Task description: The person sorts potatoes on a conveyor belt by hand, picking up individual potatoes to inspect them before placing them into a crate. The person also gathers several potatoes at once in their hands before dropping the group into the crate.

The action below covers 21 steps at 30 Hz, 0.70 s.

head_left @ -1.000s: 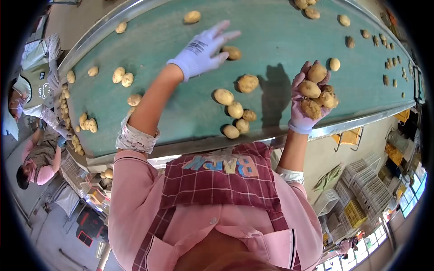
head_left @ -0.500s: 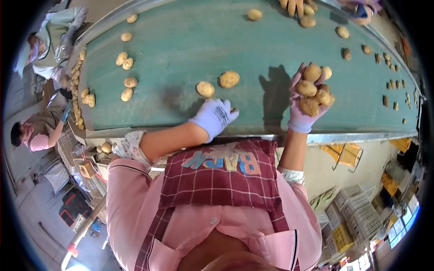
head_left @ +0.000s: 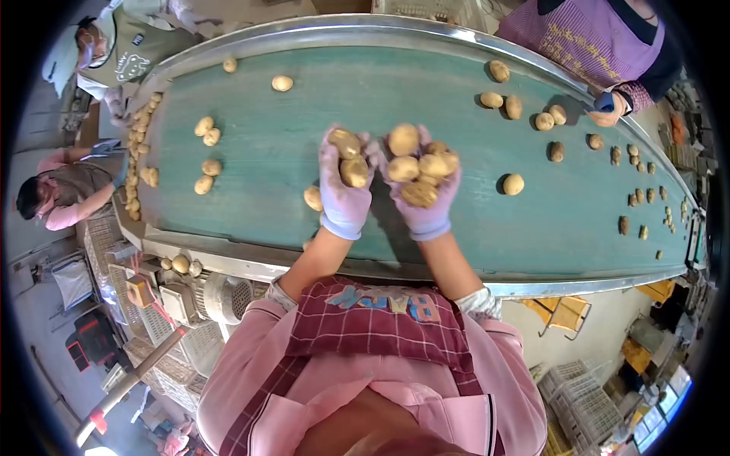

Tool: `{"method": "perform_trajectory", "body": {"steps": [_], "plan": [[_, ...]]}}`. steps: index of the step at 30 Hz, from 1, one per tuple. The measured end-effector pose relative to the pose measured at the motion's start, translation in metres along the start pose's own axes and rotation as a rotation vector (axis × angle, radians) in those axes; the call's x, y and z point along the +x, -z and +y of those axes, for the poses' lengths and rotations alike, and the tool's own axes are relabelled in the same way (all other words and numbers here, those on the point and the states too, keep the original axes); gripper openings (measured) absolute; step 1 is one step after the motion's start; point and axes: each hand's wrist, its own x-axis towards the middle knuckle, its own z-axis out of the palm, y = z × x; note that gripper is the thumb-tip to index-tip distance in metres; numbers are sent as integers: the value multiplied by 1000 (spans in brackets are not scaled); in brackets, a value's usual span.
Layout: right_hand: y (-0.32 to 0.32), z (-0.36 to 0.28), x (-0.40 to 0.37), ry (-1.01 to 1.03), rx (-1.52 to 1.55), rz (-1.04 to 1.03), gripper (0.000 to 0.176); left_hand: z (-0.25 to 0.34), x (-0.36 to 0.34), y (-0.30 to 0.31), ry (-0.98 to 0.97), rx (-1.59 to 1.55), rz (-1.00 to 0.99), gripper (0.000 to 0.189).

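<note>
Both my hands wear pale gloves and are raised palm up over the green belt (head_left: pixel 266 137), side by side near its middle. Two potatoes (head_left: pixel 353 172) lie in my left hand (head_left: pixel 346 194), one above the other, with the fingers curled round them. My right hand (head_left: pixel 428 209) cradles a heap of several potatoes (head_left: pixel 419 194). Close to the left of my left hand, a potato (head_left: pixel 312 197) lies on the belt, and another is partly hidden below it. A single potato (head_left: pixel 513 184) sits to the right of my right hand.
More potatoes (head_left: pixel 512 107) are scattered on the belt, and a row of them (head_left: pixel 135 167) lines its left end. A metal rim (head_left: pixel 365 23) borders the belt. Co-workers stand at the left (head_left: pixel 76 186), upper left (head_left: pixel 137 53) and upper right (head_left: pixel 585 45). Crates (head_left: pixel 582 406) are at lower right.
My left hand has turned up and now holds two potatoes. My right hand has moved left beside it with its heap. The co-worker's hand at the top has left the belt's potatoes.
</note>
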Motion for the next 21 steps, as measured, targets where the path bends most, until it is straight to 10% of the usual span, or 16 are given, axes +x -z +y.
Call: {"method": "perform_trajectory", "body": {"steps": [2,5,7,21], "plan": [[-5,28,21,755,-1112,-107,55,1,13,-20,-134,-70,63,52],[-59,36,39,89,-319,-66,51,9,30,-13,-331,549,32,42],[-52,62,55,232,-620,-86,58,21,48,-2,-640,923,-17,36],[-77,101,152,291,-965,-175,36,54,136,14,-410,475,204,25]]}}
